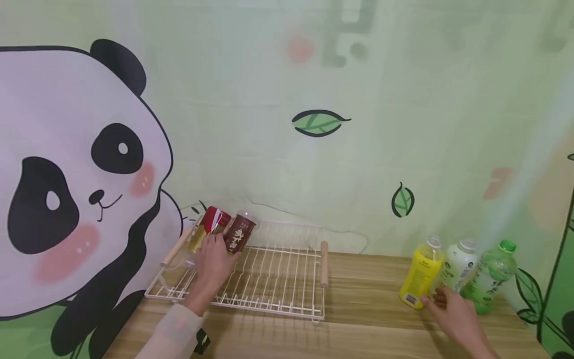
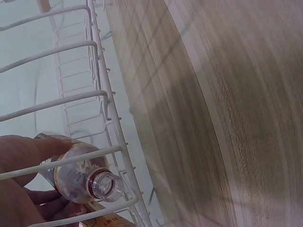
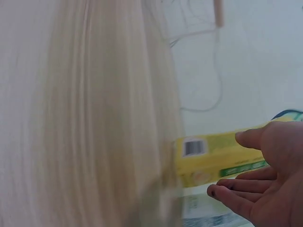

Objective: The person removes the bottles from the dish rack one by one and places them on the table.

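Note:
My left hand [image 1: 213,262] grips a bottle with a dark brown label [image 1: 240,233], tilted over the left part of a white wire rack [image 1: 319,316]. The left wrist view shows a clear, uncapped bottle neck [image 2: 108,185] beside the fingers. Against that bottle leans a red and gold pack or bottle [image 1: 216,219], partly hidden by the hand. On the right, my right hand [image 1: 457,314] is beside a yellow bottle [image 1: 420,276], its fingers fairly straight and the thumb close to the label. Whether it touches the bottle I cannot tell.
A white bottle [image 1: 458,264] and a green-capped bottle [image 1: 491,274] stand beside the yellow one on the wooden table [image 1: 363,299]. The rack has wooden handles [image 1: 325,264] at its sides. Behind hangs a green backdrop [image 1: 251,149] with a panda. A thin cable [image 1: 345,232] runs behind the rack.

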`<control>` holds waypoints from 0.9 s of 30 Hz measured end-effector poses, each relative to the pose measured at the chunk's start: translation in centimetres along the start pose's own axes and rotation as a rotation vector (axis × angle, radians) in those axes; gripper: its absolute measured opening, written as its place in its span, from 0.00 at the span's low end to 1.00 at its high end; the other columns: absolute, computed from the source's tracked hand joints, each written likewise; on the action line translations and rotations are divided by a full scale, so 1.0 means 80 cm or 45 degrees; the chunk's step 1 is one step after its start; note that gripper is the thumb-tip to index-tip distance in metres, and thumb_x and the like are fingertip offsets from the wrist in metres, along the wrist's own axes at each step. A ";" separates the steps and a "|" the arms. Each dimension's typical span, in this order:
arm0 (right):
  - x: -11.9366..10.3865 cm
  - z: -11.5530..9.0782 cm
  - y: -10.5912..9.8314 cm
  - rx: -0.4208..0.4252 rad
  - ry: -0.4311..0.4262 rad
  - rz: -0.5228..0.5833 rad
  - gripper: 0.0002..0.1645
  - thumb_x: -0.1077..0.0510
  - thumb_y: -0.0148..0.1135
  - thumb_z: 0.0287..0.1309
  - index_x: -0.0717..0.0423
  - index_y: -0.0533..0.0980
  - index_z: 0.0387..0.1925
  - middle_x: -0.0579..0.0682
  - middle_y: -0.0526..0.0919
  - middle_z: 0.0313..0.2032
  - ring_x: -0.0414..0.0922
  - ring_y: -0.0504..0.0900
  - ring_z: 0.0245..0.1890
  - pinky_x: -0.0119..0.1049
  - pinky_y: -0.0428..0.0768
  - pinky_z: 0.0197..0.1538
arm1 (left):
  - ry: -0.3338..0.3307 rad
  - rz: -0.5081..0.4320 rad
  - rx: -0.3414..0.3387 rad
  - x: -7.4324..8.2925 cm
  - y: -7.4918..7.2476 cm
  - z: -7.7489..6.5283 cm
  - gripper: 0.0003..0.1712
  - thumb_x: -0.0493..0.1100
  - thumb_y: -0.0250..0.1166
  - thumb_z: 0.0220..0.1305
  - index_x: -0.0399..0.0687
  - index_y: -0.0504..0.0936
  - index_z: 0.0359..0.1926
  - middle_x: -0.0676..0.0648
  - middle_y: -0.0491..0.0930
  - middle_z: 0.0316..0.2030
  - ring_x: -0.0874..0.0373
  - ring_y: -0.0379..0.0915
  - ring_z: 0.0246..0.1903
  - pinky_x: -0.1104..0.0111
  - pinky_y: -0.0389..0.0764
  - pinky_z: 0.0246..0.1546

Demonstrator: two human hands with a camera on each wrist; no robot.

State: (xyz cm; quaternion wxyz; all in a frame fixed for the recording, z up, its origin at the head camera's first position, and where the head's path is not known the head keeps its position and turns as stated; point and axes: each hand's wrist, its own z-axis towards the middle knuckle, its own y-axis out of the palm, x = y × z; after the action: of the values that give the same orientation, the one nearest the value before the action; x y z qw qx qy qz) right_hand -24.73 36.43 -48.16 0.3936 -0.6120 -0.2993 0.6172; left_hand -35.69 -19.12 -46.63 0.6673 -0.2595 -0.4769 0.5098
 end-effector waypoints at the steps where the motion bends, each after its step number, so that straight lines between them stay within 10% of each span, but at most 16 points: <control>1: -0.005 -0.002 -0.003 0.011 -0.022 -0.004 0.42 0.41 0.63 0.75 0.80 0.70 0.61 0.79 0.80 0.54 0.70 0.84 0.51 0.60 0.86 0.50 | 0.003 -0.007 0.003 0.000 -0.001 0.000 0.45 0.51 0.83 0.56 0.27 0.74 0.64 0.28 0.79 0.58 0.33 0.74 0.60 0.40 0.77 0.60; 13: -0.087 -0.031 -0.025 0.107 -0.289 0.138 0.36 0.43 0.69 0.71 0.72 0.76 0.61 0.69 0.85 0.54 0.63 0.86 0.53 0.51 0.88 0.51 | 0.099 -0.147 -0.038 0.007 -0.015 -0.003 0.46 0.48 0.84 0.55 0.35 0.74 0.69 0.34 0.80 0.58 0.37 0.79 0.54 0.43 0.85 0.50; 27: -0.177 -0.042 -0.023 0.251 -0.726 0.007 0.34 0.47 0.77 0.62 0.58 0.79 0.65 0.58 0.85 0.60 0.61 0.85 0.56 0.61 0.84 0.56 | 0.553 -0.238 -0.140 0.121 -0.055 -0.042 0.41 0.44 0.86 0.52 0.41 0.78 0.65 0.45 0.80 0.55 0.47 0.76 0.53 0.53 0.84 0.54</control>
State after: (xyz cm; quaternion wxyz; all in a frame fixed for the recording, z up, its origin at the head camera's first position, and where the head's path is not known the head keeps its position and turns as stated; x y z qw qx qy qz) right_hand -22.01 24.94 -39.46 0.3497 -0.3737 -0.3345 0.7913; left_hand -30.56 -11.21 -40.77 0.7834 -0.3537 -0.3712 0.3513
